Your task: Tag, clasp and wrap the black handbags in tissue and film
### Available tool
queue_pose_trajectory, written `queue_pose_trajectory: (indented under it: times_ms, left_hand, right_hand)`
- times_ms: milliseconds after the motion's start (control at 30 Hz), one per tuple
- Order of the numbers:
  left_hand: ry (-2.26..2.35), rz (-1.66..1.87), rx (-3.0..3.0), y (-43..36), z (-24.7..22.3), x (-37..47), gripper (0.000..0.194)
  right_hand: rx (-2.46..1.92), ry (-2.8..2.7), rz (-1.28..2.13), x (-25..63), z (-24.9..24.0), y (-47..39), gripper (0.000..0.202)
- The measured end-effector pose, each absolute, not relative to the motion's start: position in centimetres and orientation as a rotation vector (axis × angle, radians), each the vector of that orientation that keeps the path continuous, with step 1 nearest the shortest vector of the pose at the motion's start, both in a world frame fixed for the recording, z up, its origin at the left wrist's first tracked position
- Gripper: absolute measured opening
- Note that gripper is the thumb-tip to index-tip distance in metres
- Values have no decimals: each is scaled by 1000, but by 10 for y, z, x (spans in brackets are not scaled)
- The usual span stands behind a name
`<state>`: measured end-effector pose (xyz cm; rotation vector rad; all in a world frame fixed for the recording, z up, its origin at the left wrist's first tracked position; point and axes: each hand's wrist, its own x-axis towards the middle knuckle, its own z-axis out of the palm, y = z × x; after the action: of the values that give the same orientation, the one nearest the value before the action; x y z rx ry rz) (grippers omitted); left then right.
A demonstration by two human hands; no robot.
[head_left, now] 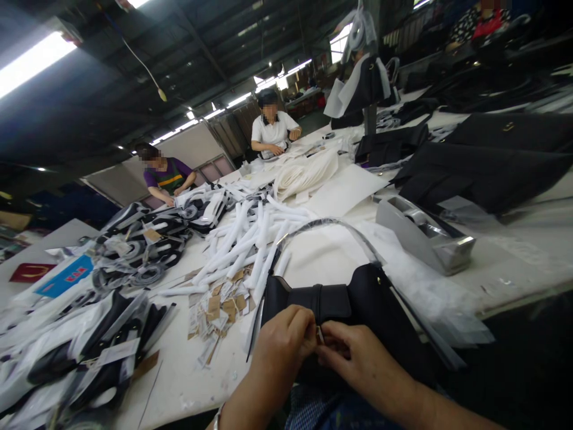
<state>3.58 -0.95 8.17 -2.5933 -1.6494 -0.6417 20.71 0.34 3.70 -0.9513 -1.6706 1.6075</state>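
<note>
A black handbag [367,298] rests at the table's near edge, right in front of my body. Its strap, wrapped in clear plastic, arches up behind it. My left hand [286,340] pinches at the front of the bag, below the flap [329,300]. From the other side my right hand [360,355] closes its thumb and fingers on the same spot. A small shiny metal clasp [319,334] shows between the fingertips of both hands. My fingers cover most of the clasp, and my wrists hide the lower part of the bag.
A grey tape dispenser [425,233] stands right of the bag. Beyond the bag lie white foam tubes [246,245] and paper tags [221,310]. Wrapped black straps [143,245] are heaped at left, black bags [483,167] at right. Two co-workers [273,128] work across the table.
</note>
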Motion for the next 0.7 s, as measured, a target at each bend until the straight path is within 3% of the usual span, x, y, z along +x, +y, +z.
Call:
queue_pose_trajectory:
  times_ms: [100,167,367,467,567,700]
  left_hand:
    - [-1406,-417,-2741,-8,87,40,16]
    - [-1387,-460,-2819,-5,94,40,16]
    - [-2348,-1436,-2732,0,115,23,5]
    - [-2602,-1836,-2594,-8,117,10,16]
    - [-2426,-1777,-2562,-20,117,-2,10]
    - [-2277,-1664,-2470,-44,118,-22,26]
  right_hand:
    - [-942,-1794,1503,206,38,7,9]
    - [-940,-1814,1491,207,40,8,11]
    - [-1000,-1783,1561,210,45,6,15]
    - [-983,-1745,1610,209,44,7,16]
    - [-959,-1679,1660,209,42,10,19]
    - [-941,-1605,1728,210,44,14,22]
